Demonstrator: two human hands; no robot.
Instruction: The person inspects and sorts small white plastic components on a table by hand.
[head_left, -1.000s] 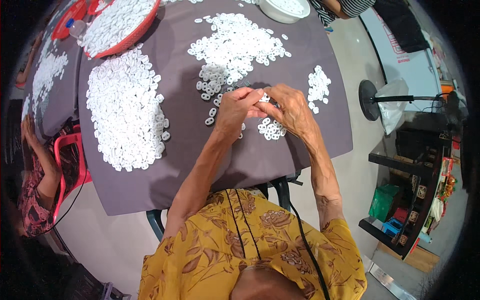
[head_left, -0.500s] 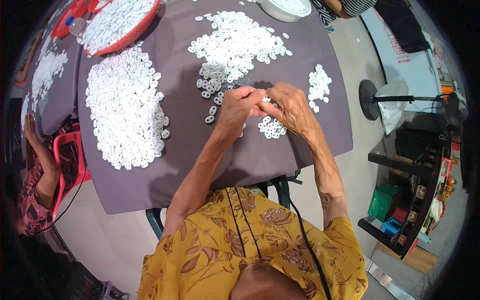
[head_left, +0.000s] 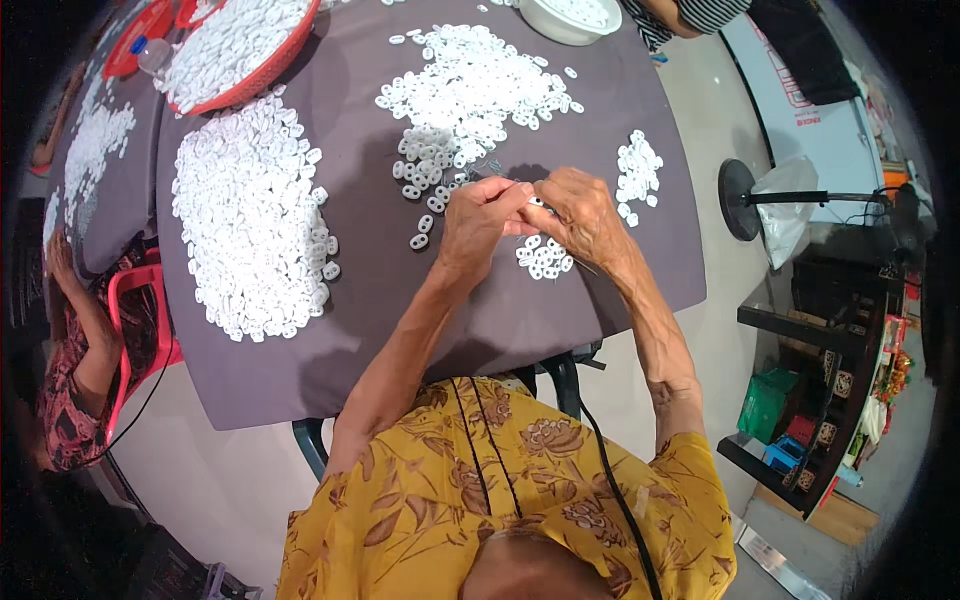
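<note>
My left hand (head_left: 473, 222) and my right hand (head_left: 583, 212) meet over the near middle of the cloth-covered table, both with closed fingers. A small white oval piece with two holes (head_left: 537, 201) shows between their fingertips; the hands partly hide it. A few like pieces (head_left: 545, 259) lie just below my right hand. Beyond the hands spreads a larger heap of white pieces (head_left: 475, 90), greyish in shadow at its near end. Some thin dark slivers (head_left: 490, 166) lie between that heap and my fingers, too small to name.
A wide bed of white pieces (head_left: 250, 225) covers the left side. Behind it stands a red basket (head_left: 285, 70) heaped with more; a white bowl (head_left: 568, 32) is at the back. A small pile (head_left: 638, 175) lies near the right edge. Other people sit left and at the back right.
My hands stay together and have shifted only slightly. The piece between the fingertips sits a little differently, with a dark hole showing more clearly.
</note>
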